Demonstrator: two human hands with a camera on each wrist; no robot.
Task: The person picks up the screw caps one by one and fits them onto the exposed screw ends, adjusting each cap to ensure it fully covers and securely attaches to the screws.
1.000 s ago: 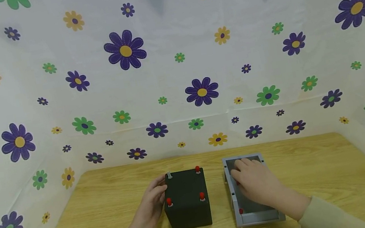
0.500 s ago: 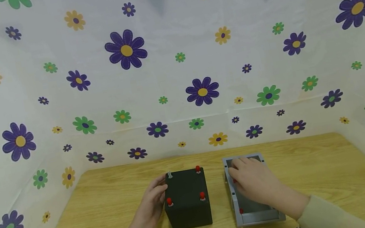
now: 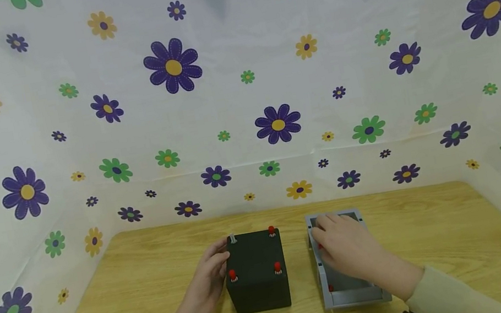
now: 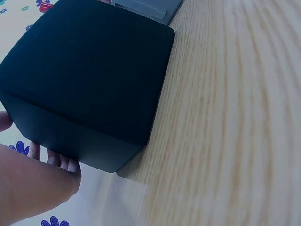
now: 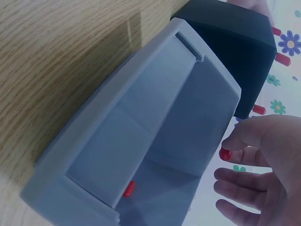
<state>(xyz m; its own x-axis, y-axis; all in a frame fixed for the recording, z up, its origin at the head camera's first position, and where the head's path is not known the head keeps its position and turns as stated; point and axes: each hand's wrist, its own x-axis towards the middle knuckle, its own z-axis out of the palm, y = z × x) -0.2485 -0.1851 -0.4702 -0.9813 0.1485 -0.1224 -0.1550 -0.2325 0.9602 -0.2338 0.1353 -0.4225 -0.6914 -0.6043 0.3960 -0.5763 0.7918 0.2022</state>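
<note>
A black box stands on the table with metal posts at its top corners; three carry red caps, and the far-left post is bare metal. My left hand rests against the box's left side, its fingers along that face in the left wrist view. Over the grey bin, my right hand pinches a small red cap between thumb and index finger; the other fingers are loosely bent. Another red cap lies in the bin's near-left corner.
The bin stands just right of the box, with a gap of bare wood between them. Both are on a light wooden table. A white flowered sheet hangs behind and at both sides.
My right hand has shifted slightly left inside the bin, and the red cap at its fingers has come into sight. The left hand and the box have stayed put.
</note>
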